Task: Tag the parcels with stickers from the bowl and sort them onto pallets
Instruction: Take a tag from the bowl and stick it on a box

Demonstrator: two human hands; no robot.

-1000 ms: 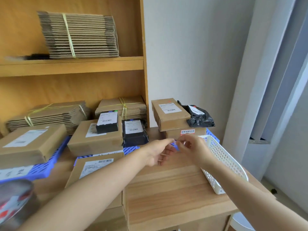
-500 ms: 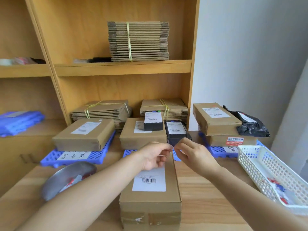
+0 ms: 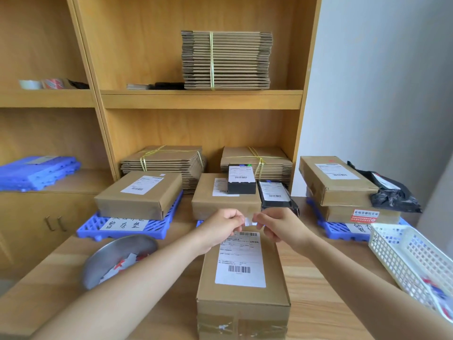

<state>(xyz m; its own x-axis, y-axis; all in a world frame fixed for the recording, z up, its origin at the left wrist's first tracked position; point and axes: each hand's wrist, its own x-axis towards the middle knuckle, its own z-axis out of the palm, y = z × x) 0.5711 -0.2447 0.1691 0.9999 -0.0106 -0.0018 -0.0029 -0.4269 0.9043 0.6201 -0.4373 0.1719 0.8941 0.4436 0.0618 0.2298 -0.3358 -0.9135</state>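
Left hand (image 3: 221, 223): fingers curled, thumb and forefinger pinching the left end of the sticker.
Right hand (image 3: 279, 225): likewise curled, pinching the sticker's right end; two grips keep so small a slip flat, probably so that it can be peeled or laid down without creasing.
Sticker (image 3: 248, 221): small white slip stretched between the two hands, over the far end of the parcel; whether it touches the carton cannot be told.
Parcel (image 3: 241, 278): brown carton lying flat at the middle of the counter's near edge, shipping label up, so its top face is open to tagging.
Bowl (image 3: 105, 256): metal, tilted, near the counter's left edge, loose stickers inside; it sits beside the left forearm, within easy reach.
Pallets (image 3: 90, 229): blue grids along the counter's far edge, already loaded with cartons and black parcels; handwritten cards on the left and right ones presumably name the sorting classes.
Basket (image 3: 392, 256): white mesh at the counter's right edge, holding paper scraps, perhaps discarded backings.
Counter (image 3: 318, 278): wooden, carrying all of the above.
Stage: tagging under way; this parcel is not yet sorted onto a pallet.
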